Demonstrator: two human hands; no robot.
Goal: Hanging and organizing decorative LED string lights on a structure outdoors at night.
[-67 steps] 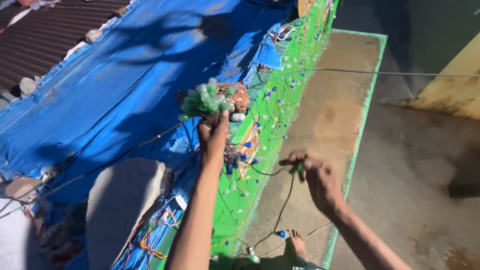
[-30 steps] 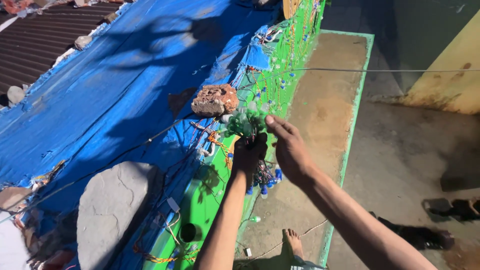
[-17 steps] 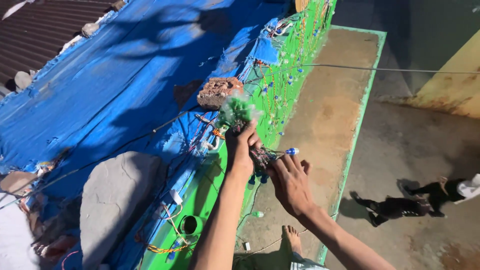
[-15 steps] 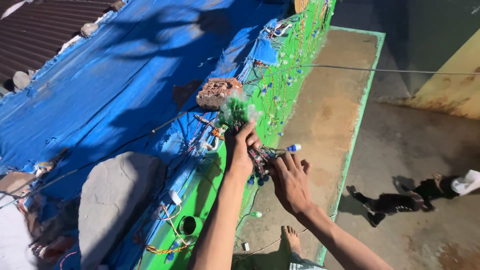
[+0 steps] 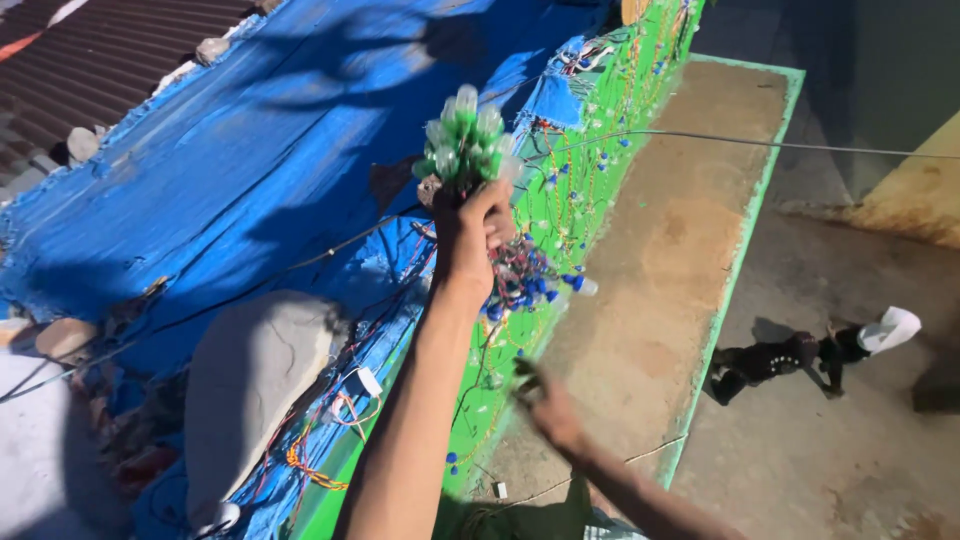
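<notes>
Above blue tarpaulin [image 5: 230,170], raised left hand [image 5: 470,235] gripping bulb bunch [image 5: 463,140].

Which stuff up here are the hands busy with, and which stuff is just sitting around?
In use:
- bunch of green bulbs, gripped in the left hand
- tangle of blue bulbs and wires, hanging below that hand
- right hand, blurred, lower down, by the green wall

Just lying about:
- blue tarp
- big grey stone
- small stones
- concrete ledge
</notes>
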